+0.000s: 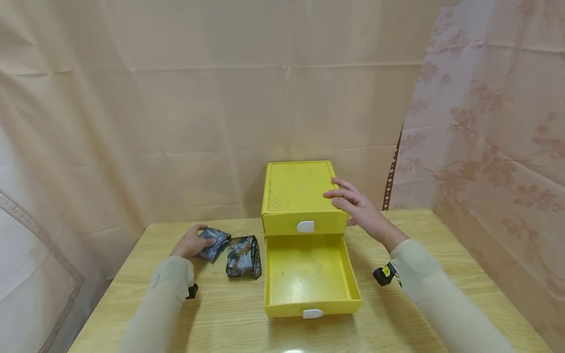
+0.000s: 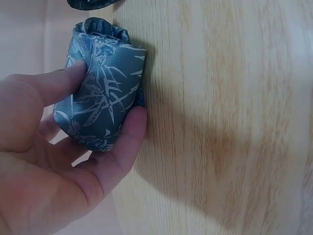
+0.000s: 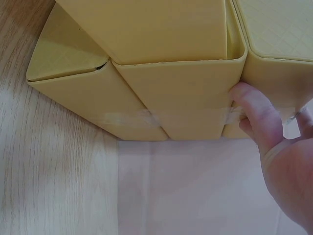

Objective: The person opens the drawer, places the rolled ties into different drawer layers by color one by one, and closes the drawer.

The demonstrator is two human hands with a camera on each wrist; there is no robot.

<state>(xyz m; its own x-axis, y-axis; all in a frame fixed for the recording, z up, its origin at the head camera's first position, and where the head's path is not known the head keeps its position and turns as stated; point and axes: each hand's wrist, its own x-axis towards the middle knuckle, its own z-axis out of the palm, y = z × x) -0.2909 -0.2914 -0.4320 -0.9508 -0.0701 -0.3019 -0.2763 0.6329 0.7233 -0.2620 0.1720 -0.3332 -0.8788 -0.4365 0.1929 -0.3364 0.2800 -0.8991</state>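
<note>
My left hand [image 1: 191,242] pinches a small folded cloth bundle [image 1: 215,244] at the table's left side. In the left wrist view this bundle [image 2: 100,90] is dark teal with pale leaf patterns, thumb on one face and fingers along the opposite edge. Just right of it lies a second folded cloth [image 1: 244,257], blotched grey, brown and black. A yellow drawer cabinet [image 1: 300,184] stands at the back. My right hand [image 1: 359,208] rests on its upper right edge, fingers reaching over the top. In the right wrist view a bent finger [image 3: 259,112] touches the cabinet's side.
A yellow drawer [image 1: 304,274] with a white handle is pulled out toward me beneath the closed top drawer [image 1: 282,225]; no contents show in it. The cabinet stands on a wood-grain table [image 1: 220,323]. Beige cloth [image 1: 212,122] hangs behind, and floral cloth [image 1: 499,137] hangs at right.
</note>
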